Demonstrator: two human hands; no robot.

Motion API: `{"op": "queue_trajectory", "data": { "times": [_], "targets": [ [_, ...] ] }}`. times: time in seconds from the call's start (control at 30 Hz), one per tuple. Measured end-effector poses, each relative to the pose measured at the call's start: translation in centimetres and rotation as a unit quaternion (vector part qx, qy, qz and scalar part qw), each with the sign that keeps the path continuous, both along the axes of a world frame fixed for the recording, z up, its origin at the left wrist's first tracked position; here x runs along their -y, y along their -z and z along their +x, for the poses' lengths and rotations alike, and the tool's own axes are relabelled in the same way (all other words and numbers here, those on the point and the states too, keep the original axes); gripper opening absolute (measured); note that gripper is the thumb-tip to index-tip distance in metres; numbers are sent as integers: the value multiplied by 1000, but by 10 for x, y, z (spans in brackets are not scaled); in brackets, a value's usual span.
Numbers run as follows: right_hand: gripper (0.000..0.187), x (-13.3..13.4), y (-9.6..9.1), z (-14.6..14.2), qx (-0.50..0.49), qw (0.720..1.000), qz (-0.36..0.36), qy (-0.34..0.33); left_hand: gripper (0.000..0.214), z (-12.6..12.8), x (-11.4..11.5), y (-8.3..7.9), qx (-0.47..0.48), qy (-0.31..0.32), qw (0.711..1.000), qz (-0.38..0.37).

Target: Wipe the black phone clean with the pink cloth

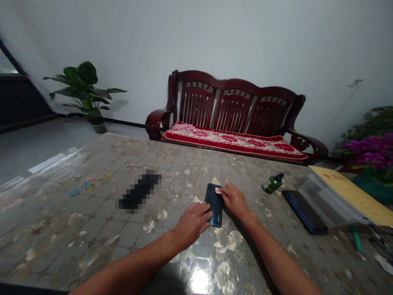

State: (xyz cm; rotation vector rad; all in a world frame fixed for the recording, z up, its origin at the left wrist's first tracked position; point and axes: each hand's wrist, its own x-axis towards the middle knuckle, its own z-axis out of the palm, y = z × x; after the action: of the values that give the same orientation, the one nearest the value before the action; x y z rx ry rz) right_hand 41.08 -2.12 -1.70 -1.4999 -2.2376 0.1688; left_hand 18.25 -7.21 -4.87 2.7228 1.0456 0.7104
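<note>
A dark blue smartphone [216, 208] lies back side up on the patterned table, its camera block at the far end. My left hand [193, 222] rests its outstretched fingertips on the phone's left side. At the camera end, my right hand [235, 200] pinches a small pink piece [218, 190] against the phone's back. Whether that piece is cloth or paper I cannot tell. Part of the phone's left edge is hidden under my left fingers.
Right of my hands are a green bottle [272, 183], a second phone [304, 212] and a clear plastic box [328, 205] under a yellow envelope [353, 194]. To the left lie a pixelated dark object [139, 191] and several coloured bands [87, 184]. A wooden bench [233, 108] stands behind.
</note>
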Motion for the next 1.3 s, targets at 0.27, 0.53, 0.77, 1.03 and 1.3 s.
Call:
{"op": "queue_trajectory", "data": {
  "times": [0.27,0.53,0.77,1.03,1.3],
  "targets": [
    [26,15,4,1,-25,994,-1,-104,28,-2,1,-4,3,4,1000,-10],
    [26,8,5,-3,-33,998,4,-60,27,-2,-1,-1,-3,1,1000,-8],
    [28,5,5,1,-38,997,-7,-62,26,-3,-1,-2,0,6,1000,1],
    [27,5,3,-3,-34,993,-14,-114,24,-3,-1,-3,5,0,1000,-5],
    [28,-20,0,-7,42,999,-9,16,25,-4,-2,0,4,3,1000,3]
  ]
}}
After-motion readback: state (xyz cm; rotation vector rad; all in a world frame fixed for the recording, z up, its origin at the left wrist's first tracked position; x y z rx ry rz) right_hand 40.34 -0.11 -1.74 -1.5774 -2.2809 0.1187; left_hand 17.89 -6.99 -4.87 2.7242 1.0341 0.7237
